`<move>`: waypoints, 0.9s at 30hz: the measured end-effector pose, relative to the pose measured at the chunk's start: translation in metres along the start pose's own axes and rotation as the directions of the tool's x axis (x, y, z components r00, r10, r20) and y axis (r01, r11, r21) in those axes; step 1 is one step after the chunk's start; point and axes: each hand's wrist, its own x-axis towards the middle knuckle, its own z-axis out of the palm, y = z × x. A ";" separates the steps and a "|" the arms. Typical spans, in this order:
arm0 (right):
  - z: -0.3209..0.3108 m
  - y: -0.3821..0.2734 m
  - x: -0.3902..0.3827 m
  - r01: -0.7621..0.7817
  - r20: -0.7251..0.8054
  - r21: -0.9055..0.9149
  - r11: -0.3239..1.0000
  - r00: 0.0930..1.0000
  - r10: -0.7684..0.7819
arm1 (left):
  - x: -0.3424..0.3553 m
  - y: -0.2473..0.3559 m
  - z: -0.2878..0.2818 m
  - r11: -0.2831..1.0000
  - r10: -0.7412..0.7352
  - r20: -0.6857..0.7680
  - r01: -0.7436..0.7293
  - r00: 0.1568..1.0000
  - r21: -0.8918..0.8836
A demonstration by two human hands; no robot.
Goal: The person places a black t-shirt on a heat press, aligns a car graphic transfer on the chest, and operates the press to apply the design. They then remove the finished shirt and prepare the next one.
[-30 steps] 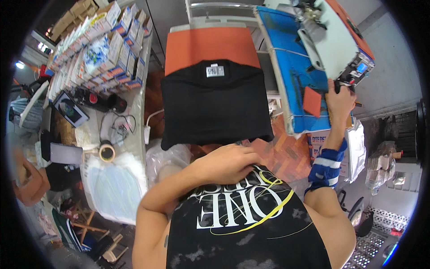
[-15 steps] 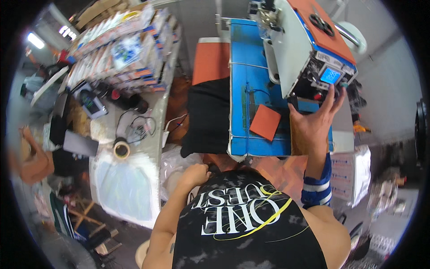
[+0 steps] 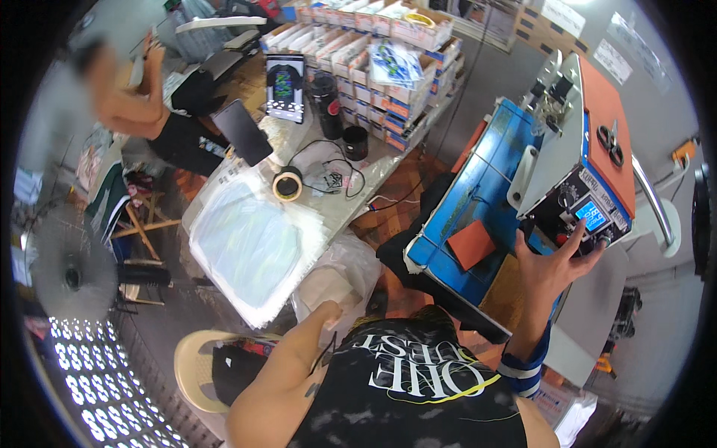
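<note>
My right hand (image 3: 553, 261) is at the front of a heat press (image 3: 612, 149) on the right, its fingers spread and the tips on the control panel (image 3: 590, 220) below the lit blue display. Nothing is gripped in it. The press has an orange top with black scissors (image 3: 610, 143) lying on it. Beside it, an orange-red square pad (image 3: 471, 245) rests on the blue lower bed (image 3: 455, 216). My left hand (image 3: 326, 315) is low by my waist, over a clear plastic bag (image 3: 351, 261). Its fingers look curled; anything inside them is hidden.
On the left table are a stack of white sheets (image 3: 254, 239), a tape roll (image 3: 287, 184), a dark bottle (image 3: 326, 104), a phone (image 3: 243, 133) and stacked boxes (image 3: 388, 112). Another person (image 3: 134, 112) sits at far left. A beige chair (image 3: 196, 373) and a fan (image 3: 72, 276) stand lower left.
The view has swung left, so the press sits further right and more of the left table, chair and fan shows. My right hand stays at the control panel; my left hand remains low.
</note>
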 end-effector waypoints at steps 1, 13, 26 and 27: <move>0.000 0.007 -0.004 -0.009 -0.015 0.051 0.999 1.000 0.010 | -0.007 -0.012 0.016 0.999 -0.024 -0.207 0.029 0.978 0.024; -0.006 0.033 0.002 0.229 -0.021 0.698 0.679 0.954 -0.301 | -0.012 0.126 0.015 0.682 -0.501 0.115 0.474 0.858 -0.556; -0.010 0.025 0.006 0.253 0.358 0.409 0.877 0.840 -0.409 | 0.029 0.230 -0.035 0.419 -0.655 -0.126 0.220 0.745 -0.881; -0.009 0.026 0.010 0.257 0.341 0.449 0.856 0.836 -0.430 | 0.026 0.236 -0.029 0.403 -0.661 -0.130 0.204 0.739 -0.892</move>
